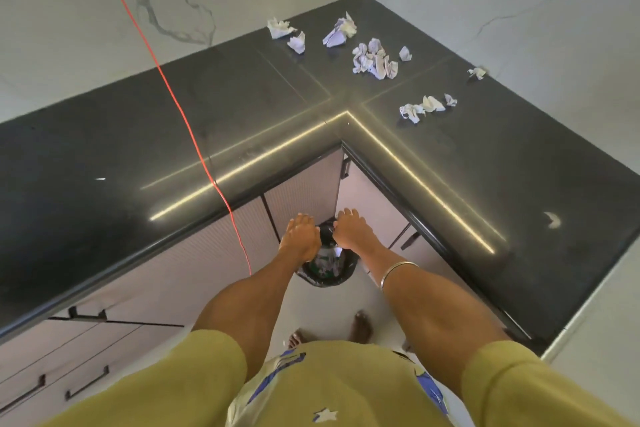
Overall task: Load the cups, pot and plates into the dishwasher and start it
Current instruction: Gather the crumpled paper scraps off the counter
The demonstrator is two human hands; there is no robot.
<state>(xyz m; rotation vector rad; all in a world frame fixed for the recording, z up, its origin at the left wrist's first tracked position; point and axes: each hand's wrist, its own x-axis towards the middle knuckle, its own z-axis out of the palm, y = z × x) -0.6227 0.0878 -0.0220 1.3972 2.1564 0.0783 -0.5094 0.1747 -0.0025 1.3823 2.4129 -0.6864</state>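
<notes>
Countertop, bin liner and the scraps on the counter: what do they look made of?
Countertop: looks like polished dark stone, glossy, mirroring a light strip; possibly engineered.
Bin liner, gripped by both hands, left and right: thin black plastic film, shiny and wrinkled.
Scraps: crumpled paper or tissue, matte white with creases; which one is unclear.

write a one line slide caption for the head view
Both hands, left hand and right hand, reach down to a black-lined bin below a dark corner countertop strewn with crumpled paper.
</notes>
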